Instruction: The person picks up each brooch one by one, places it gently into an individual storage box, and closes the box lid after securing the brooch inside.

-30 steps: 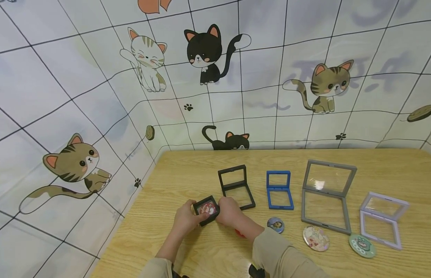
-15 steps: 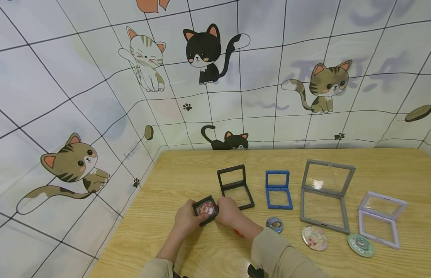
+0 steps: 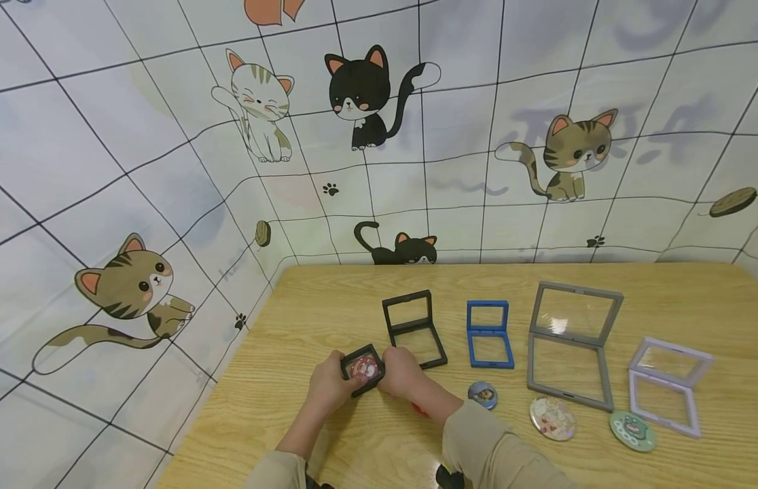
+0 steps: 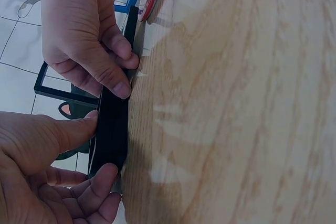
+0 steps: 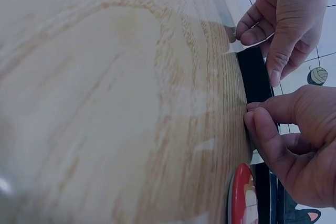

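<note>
A white wall covering with a dark grid and cartoon cats (image 3: pixel 471 139) rises behind a pale wood-grain table (image 3: pixel 281 319). Near its left side, a small square black plastic frame (image 4: pixel 112 129) with clear panes shows a round red-and-white badge (image 3: pixel 363 368) inside. The held frame lies between the hands: the left hand (image 3: pixel 332 384) grips its left side, and the right hand (image 3: pixel 402 373) pinches its right side. Whether it touches the table cannot be told.

Nearest to the held frame, under the right forearm, is a round red badge (image 5: pixel 244 195), mostly hidden from above. Just beyond it to the right stands an open black frame (image 3: pixel 439 343). Farther right are open frames in blue (image 3: pixel 489 333), grey (image 3: pixel 568 339) and lavender (image 3: pixel 660 379), with blue (image 3: pixel 482 395), cream-pink (image 3: pixel 553 418) and green (image 3: pixel 632 430) round badges nearer the person.

By appearances, one badge is framed, though full closure is unclear; four remain loose beside four open frames.
</note>
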Demonstrator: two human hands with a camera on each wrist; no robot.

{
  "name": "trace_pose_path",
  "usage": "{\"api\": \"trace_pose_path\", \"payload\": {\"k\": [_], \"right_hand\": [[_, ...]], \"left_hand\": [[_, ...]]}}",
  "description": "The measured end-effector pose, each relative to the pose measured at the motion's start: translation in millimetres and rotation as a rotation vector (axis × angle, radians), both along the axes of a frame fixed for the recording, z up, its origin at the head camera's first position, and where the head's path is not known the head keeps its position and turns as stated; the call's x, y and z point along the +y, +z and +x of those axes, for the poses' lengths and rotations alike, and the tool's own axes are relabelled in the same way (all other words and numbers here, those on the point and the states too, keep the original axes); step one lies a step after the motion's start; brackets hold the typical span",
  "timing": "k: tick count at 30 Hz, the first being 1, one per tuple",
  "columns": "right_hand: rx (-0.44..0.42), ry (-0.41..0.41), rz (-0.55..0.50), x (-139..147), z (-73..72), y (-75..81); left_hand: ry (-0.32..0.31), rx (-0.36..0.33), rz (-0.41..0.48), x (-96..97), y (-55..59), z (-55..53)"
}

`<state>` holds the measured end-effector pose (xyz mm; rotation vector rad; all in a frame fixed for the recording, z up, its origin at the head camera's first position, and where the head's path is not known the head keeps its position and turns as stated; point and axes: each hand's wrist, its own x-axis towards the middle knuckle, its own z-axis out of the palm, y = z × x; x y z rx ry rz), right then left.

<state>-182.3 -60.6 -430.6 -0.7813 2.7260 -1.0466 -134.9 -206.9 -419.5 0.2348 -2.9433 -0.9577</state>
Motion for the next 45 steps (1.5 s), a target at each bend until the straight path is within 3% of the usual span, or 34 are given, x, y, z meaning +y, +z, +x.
{"api": "trace_pose_path", "payload": {"k": [6,20,23,27,32,38,45], "right_hand": [[-0.022,0.006,0.002,4.2,1.1,-1.2],[0.051,0.039,0.006,23.2,2.1,3.3],[0.067,0.030,-0.022,36.2,-0.4,8.5],[0.023,-0.025,-0.029,57.9,-1.7,17.0],[-0.015,-0.079,0.014,82.8,0.2,24.0],[-0.051,-0.017,-0.002,97.2,9.0,23.3],[-0.106,-0.011,-0.022,98.7,19.8,16.5]], "left_hand": [[-0.014,-0.004,0.003,2.8,-0.9,-0.1],[0.012,-0.009,0.013,4.4,-5.1,1.5],[0.032,-0.004,-0.014,2.9,-1.6,0.6],[0.049,0.029,-0.046,5.9,7.8,1.7],[-0.054,0.031,0.098,23.7,16.6,6.1],[-0.193,-0.057,0.277,45.7,12.9,7.2],[-0.220,-0.134,0.377,64.8,4.6,9.7]]}}
